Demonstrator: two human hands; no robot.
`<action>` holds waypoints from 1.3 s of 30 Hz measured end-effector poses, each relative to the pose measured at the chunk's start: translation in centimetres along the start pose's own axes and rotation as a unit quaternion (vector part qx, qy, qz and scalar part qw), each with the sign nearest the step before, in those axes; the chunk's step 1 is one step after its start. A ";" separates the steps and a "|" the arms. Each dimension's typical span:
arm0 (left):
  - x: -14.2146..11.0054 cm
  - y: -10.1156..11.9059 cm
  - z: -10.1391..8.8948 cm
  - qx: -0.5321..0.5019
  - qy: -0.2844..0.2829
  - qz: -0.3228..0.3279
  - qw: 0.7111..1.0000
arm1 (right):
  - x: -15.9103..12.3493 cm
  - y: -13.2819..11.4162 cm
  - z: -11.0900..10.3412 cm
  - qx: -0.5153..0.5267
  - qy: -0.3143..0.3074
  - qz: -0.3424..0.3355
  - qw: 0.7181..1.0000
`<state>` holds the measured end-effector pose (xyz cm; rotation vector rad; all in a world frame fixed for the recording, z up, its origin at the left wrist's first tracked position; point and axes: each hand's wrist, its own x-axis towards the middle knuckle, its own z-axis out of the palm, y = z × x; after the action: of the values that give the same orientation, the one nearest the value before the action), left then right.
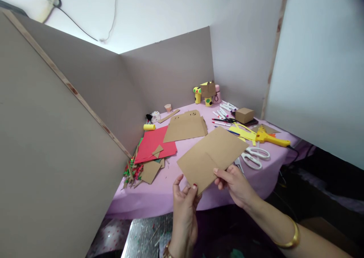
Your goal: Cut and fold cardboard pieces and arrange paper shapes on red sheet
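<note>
Between my two hands a rectangular piece of brown cardboard [209,153] is held tilted above the table's front edge. My left hand [186,197] pinches its near lower corner, thumb on top. With the thumb on its face and the fingers underneath, my right hand [233,184] grips the right part of the near edge. Just right of the cardboard lie white-handled scissors [254,157], their blades partly hidden. Behind it, a larger cut cardboard shape [186,125] with two small openings near its top lies flat on the table.
Red sheets [153,142] and cardboard scraps [150,171] lie on the left of the pink-covered table [148,205]. On the right are a yellow glue gun [270,137], several markers [223,114] and a small cardboard box [244,115]. Grey partitions [170,60] enclose the table.
</note>
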<state>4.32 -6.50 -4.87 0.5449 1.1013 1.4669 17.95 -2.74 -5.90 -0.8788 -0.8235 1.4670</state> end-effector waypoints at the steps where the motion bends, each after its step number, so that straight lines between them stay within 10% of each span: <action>1: 0.0 0.1 0.1 -0.008 -0.009 -0.004 1.000 | 0.0 0.0 0.0 -0.002 -0.007 0.002 1.000; 39: 1.5 1.0 1.1 -0.059 -0.028 -0.173 0.983 | -0.7 0.3 0.2 -0.019 -0.045 0.049 0.998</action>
<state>4.34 -4.63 -3.86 0.2910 1.0012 1.1967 17.68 -3.43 -6.04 -0.8974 -0.8878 1.5901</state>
